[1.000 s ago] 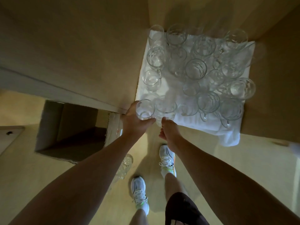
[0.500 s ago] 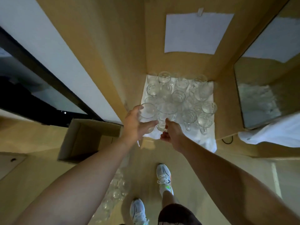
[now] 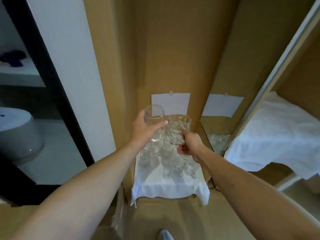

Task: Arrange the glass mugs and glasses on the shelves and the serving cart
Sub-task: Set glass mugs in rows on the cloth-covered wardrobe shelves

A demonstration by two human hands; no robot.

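My left hand [image 3: 145,129] grips a plain clear glass [image 3: 154,113] around its side, held up in front of the wooden niche. My right hand [image 3: 189,143] holds a patterned glass mug [image 3: 179,129] by its handle, right beside the plain glass. Below both hands, several glass mugs and glasses [image 3: 170,163] stand close together on a white cloth [image 3: 170,187] that covers the low shelf and hangs over its front edge.
Wooden walls close in the niche; a white paper sheet [image 3: 170,104] is pinned to the back wall. A mirror panel [image 3: 223,108] stands to the right. A higher shelf with a white cloth [image 3: 275,135] is at right. A dark door frame [image 3: 50,80] is at left.
Both hands have lifted their glass and mug up off the low shelf, well above the other glassware. My view has tilted upward from the floor toward the niche.
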